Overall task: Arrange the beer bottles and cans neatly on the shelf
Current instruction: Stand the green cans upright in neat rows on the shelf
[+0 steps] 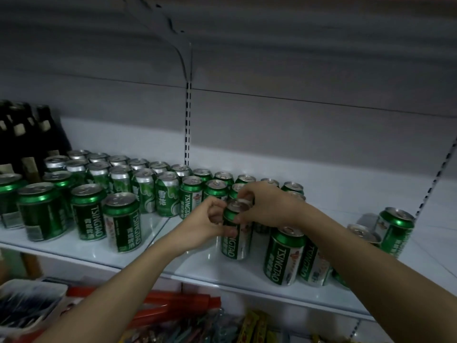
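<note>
A green Tsingtao can [235, 240] stands upright on the white shelf [222, 271] near its middle. My left hand [206, 225] grips its left side near the top, fingers curled. My right hand [265, 203] holds its rim from above and the right. Rows of green cans [146, 186] fill the shelf to the left. Two cans [284, 256] stand close together to the right of the held one. Another pair of cans [395, 231] stands farther right. Dark beer bottles [27, 139] stand at the far left back.
Bare shelf surface lies between the held can and the front-left cans [122, 221]. A slotted upright [188, 125] runs up the back panel. Below the shelf lie red packages [173, 308] and assorted packets [252, 328].
</note>
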